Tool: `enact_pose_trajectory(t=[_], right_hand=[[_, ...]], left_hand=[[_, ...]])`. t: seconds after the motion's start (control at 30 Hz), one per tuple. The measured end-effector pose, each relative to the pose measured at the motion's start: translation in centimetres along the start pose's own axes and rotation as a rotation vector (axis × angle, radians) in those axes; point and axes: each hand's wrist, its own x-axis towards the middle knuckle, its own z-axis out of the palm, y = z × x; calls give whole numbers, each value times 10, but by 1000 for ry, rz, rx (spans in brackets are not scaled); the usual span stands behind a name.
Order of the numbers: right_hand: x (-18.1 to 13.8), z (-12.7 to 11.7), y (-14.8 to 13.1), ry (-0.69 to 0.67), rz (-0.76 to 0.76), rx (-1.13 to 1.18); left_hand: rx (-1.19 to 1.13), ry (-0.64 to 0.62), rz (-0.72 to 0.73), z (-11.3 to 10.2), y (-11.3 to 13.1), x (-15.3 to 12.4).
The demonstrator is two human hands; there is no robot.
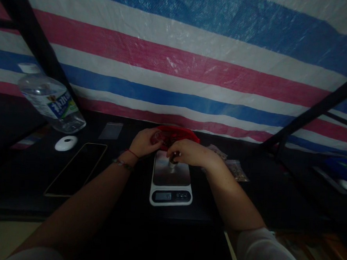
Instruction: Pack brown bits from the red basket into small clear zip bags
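Observation:
A white kitchen scale (pixel 171 197) with a metal plate stands in front of me, its small display lit. My right hand (pixel 186 151) reaches over the plate, fingers closed around a small round container (pixel 173 161) that looks to be clear and holds something dark. Behind the scale is a red basket (pixel 191 134) with dark bits inside, partly hidden by my hands. At its left side my left hand (pixel 145 143) has its fingers closed on a small see-through object (pixel 158 137), reddish against the basket. The dim light leaves its exact kind unclear.
To the right lie small clear bags of brownish bits (pixel 237 171). On the left are a phone (pixel 77 171), a white oval case (pixel 66 143), a flat clear bag (pixel 111 131) and a large plastic bottle (pixel 53 99). Striped sheeting (pixel 180 67) hangs behind, between dark metal bars.

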Motion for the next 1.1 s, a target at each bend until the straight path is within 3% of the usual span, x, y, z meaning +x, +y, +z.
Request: enact_pose_trajectory(t=[0.17,0.37,0.67,0.8,1.1], right_hand=[[-4,-3,-2,-37,16,113],[-4,-11,2,105,-14,-16],[-2,-9,18,-16,202,-96],[-4,-9,23,-114,215,-99],[-7,-14,16,-54,216,-75]], left_hand=[[10,12,-9,0,-1,-1],[24,35,7,1,-1,0],[56,53,3,2,-2,-1],[42,41,3,2,-2,-1],[25,-12,54,-2,-2,-2]])
